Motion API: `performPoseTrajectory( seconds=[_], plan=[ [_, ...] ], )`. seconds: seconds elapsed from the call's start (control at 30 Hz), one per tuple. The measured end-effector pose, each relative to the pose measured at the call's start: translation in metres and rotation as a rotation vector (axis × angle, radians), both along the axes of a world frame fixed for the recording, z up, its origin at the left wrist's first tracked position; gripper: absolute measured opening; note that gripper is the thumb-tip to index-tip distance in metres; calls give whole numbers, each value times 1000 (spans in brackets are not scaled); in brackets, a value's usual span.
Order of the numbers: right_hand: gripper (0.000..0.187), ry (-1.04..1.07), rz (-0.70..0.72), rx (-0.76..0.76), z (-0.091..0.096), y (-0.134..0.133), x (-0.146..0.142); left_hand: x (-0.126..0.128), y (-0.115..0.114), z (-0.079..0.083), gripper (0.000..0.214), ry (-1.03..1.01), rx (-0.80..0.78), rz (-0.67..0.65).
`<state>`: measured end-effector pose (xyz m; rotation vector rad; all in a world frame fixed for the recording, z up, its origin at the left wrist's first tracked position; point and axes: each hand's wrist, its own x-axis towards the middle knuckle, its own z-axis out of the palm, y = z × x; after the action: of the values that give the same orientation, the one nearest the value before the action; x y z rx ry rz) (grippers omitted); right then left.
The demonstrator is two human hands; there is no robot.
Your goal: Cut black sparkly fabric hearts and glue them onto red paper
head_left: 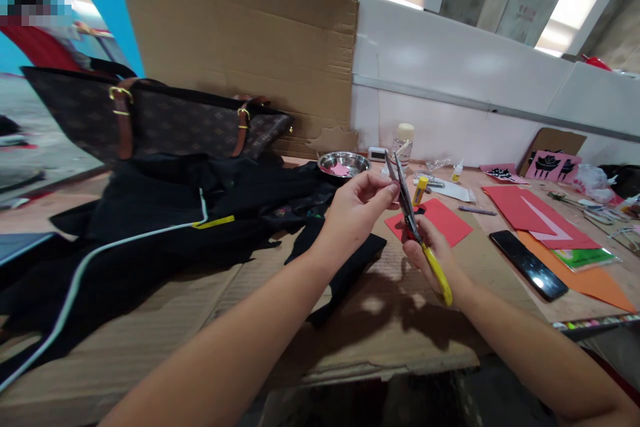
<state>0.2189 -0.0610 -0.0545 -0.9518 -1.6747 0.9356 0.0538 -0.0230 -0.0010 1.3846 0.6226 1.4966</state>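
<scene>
My right hand (431, 247) grips a pair of scissors (406, 203) with yellow handles, its blades pointing up and slightly parted. Close beside the blades is my left hand (361, 203), thumb and fingertips pinched together; whatever lies between them is too small to make out. Beneath the scissors a red paper sheet (453, 221) rests on the cardboard, with a small black piece on it. A yellow glue stick (420, 191) stands just behind the blades. Black cloth (350, 267) lies below my left wrist.
To the left sit a brown patterned handbag (185, 117), more black fabric (150, 193) and a white cable (100, 250). A metal bowl (345, 163) holds pink scraps. On the right are a phone (529, 265), red paper (545, 213) and orange paper (595, 287). A white partition (450, 40) stands behind.
</scene>
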Motion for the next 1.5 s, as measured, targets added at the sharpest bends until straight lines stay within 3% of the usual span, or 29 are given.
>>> performPoseTrajectory(
  seconds=[0.63,1.13,1.5],
  plan=[
    [57,-15,-23,18,2,-1,0,-4,-1,2,33,113,52,-12],
    [42,-34,-7,46,1,1,2,-5,-1,3,29,67,4,20],
    [45,-13,-7,23,-1,1,2,-3,-1,2,26,55,19,-6]
  ],
)
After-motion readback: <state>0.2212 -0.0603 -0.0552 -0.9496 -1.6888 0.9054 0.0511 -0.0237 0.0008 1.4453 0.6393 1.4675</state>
